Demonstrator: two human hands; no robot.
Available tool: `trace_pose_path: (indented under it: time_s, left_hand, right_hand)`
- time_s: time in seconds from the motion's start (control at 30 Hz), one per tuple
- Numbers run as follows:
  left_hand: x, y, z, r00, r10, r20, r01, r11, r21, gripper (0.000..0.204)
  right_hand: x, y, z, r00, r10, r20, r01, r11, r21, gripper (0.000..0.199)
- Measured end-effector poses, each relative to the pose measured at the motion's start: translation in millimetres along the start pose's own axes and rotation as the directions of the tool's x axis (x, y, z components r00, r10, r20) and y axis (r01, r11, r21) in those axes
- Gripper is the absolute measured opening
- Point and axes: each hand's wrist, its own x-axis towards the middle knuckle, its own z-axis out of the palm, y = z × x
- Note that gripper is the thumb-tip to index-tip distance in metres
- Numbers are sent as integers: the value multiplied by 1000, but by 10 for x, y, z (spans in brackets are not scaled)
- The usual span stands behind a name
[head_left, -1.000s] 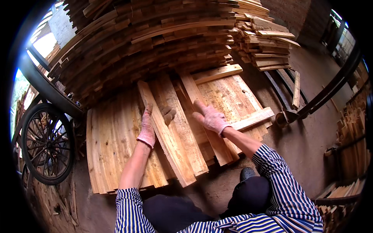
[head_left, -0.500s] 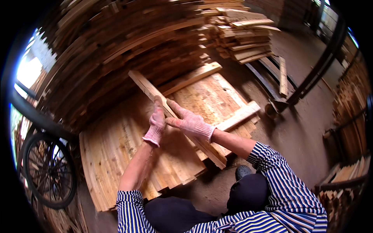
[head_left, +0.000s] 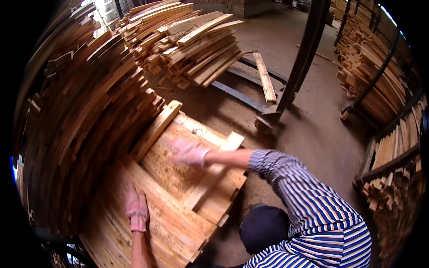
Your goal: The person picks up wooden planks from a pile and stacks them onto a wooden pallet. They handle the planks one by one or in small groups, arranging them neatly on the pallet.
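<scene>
White light glares at the upper left, while the tall plank stack (head_left: 89, 120) sits dim. Motion blurs the right hand (head_left: 190, 152) (its outline smears), and straight edges bow peripherally.

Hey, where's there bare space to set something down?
Mainly the floor between the dark upright post and the stacked wood at right. The panel shows bare wood between its two crosspieces, though the right hand is over part of it. It's crowded left, by the tall plank stack.

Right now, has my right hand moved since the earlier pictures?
Yes: your right hand has moved rightward relative to the crosspieces on the panel, away from their left ends.
</scene>
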Motion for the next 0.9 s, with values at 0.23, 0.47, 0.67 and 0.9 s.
trace_pose_path:
  time_s: [0.23,0.47,0.67,0.9]
  left_hand:
    - [18,110,-68,999,-25,26,26,999,-25,70]
    - [131,234,-33,998,-23,63,27,998,-55,69]
    - [84,252,-135,996,-74,57,76,996,-41,70]
    - [168,374,-145,995,-73,70,78,994,-82,72]
  right_hand:
    - [-270,3443,-2085,194,671,-716,-971,26,-239,38]
    - [158,3755,-2081,-177,871,-458,-915,26,404,43]
    - [1052,2881,-1524,418,897,-148,-214,255,943,47]
    - [1773,3103,-830,562,772,296,-8,-352,936,114]
